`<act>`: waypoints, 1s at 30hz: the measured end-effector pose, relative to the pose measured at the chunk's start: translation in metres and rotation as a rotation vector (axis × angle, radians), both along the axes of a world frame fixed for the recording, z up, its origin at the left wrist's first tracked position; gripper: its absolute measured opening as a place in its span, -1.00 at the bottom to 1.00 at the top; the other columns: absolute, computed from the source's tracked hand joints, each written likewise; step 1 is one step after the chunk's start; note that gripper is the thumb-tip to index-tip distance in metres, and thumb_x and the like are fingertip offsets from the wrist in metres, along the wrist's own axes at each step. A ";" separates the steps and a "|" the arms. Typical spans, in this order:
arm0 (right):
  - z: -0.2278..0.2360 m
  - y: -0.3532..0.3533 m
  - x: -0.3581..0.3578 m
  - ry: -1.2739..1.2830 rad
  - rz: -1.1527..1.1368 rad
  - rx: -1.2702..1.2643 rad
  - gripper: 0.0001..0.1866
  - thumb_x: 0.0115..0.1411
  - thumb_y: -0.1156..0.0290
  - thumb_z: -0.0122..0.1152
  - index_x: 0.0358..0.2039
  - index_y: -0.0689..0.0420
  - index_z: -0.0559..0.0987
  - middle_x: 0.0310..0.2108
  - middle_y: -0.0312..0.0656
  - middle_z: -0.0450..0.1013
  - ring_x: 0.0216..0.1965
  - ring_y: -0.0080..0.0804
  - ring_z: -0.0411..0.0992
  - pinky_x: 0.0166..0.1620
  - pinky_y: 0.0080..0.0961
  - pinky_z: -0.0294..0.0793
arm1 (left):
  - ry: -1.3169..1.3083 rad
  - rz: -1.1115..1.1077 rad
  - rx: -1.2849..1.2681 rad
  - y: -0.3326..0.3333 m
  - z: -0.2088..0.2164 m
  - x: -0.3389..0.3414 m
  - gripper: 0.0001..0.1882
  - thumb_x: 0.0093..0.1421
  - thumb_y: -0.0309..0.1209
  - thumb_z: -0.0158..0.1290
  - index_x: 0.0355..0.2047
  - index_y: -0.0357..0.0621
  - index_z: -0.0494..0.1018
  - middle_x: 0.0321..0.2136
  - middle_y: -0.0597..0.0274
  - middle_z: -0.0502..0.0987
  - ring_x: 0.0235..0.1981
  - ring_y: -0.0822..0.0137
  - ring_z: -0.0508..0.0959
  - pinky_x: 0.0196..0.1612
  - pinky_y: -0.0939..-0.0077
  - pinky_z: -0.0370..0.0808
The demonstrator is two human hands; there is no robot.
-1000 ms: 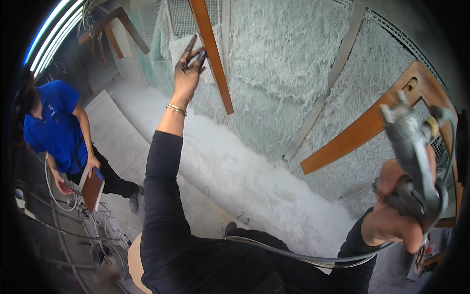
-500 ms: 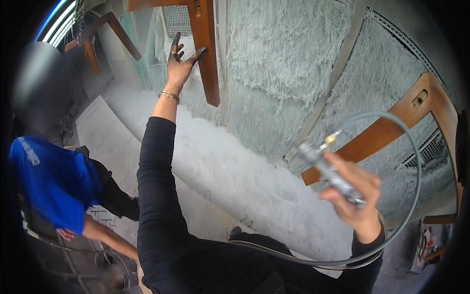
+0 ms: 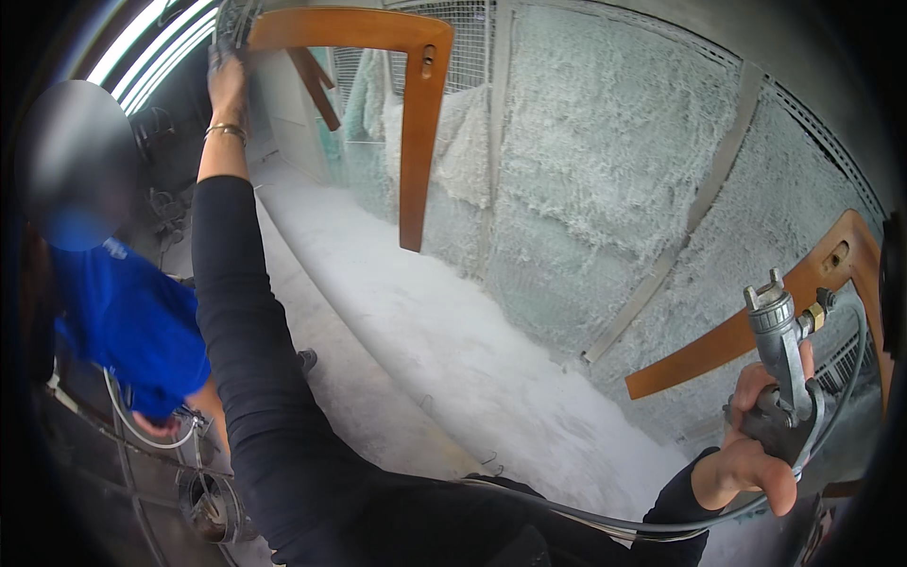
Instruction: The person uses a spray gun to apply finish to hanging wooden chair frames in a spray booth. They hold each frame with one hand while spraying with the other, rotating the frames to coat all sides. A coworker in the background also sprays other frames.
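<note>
My right hand (image 3: 756, 439) is wrapped round a grey metal spray gun (image 3: 777, 326), whose nozzle end points up. A grey hose (image 3: 855, 378) joins the gun near a brass fitting. My left hand (image 3: 227, 80) reaches high at the upper left, beside the left end of a brown, L-shaped wooden piece (image 3: 422, 132). Its dark-stained fingers look closed near a metal hanger (image 3: 236, 21); what they hold is hard to make out. A second bent wooden piece (image 3: 732, 350) hangs at the right, behind the gun.
A person in a blue shirt (image 3: 132, 321) stands close on my left, near a metal pot (image 3: 213, 510) and hoses. Fibrous filter panels (image 3: 614, 142) line the far wall. White powdery residue covers the floor (image 3: 453, 331) below. Another wooden piece (image 3: 314, 87) hangs further back.
My left hand has gone up and left from the wooden piece's upright part to its far end. My right hand has moved right and lower, turning the spray gun nozzle up. The view has shifted.
</note>
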State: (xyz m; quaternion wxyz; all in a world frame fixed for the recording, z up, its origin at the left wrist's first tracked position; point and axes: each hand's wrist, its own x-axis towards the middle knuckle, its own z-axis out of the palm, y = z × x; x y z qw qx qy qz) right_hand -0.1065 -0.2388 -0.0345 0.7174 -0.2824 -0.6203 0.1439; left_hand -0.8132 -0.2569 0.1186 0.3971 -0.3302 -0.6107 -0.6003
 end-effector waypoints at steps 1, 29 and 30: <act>-0.001 -0.001 -0.006 0.018 -0.008 -0.028 0.65 -0.44 -0.88 -0.47 0.20 0.55 0.29 -0.61 -0.35 0.28 -0.66 -0.70 0.09 -0.62 -0.73 -0.05 | -0.190 -0.197 -0.038 -0.006 0.011 -0.008 -0.32 0.40 0.10 -0.18 0.28 -0.19 0.30 0.26 0.03 0.37 0.32 0.10 0.29 0.29 0.21 0.22; -0.006 -0.016 -0.042 -0.342 0.256 0.315 0.15 0.11 -0.58 -0.19 0.10 0.42 0.51 -0.51 -0.10 0.52 -0.62 -0.56 0.40 -0.59 -0.65 0.26 | -0.386 -1.133 0.024 0.023 -0.037 0.103 -0.61 0.33 -0.50 0.07 0.14 -0.40 0.42 0.07 0.09 0.51 0.15 0.35 0.49 0.14 0.71 0.42; -0.003 -0.016 -0.050 -0.415 0.293 0.373 0.17 0.14 -0.59 -0.24 0.11 0.44 0.50 -0.49 -0.11 0.54 -0.63 -0.59 0.40 -0.61 -0.70 0.19 | -0.371 -1.115 0.010 0.021 -0.036 0.102 -0.60 0.32 -0.48 0.09 0.14 -0.40 0.43 0.07 0.09 0.52 0.15 0.35 0.48 0.13 0.70 0.41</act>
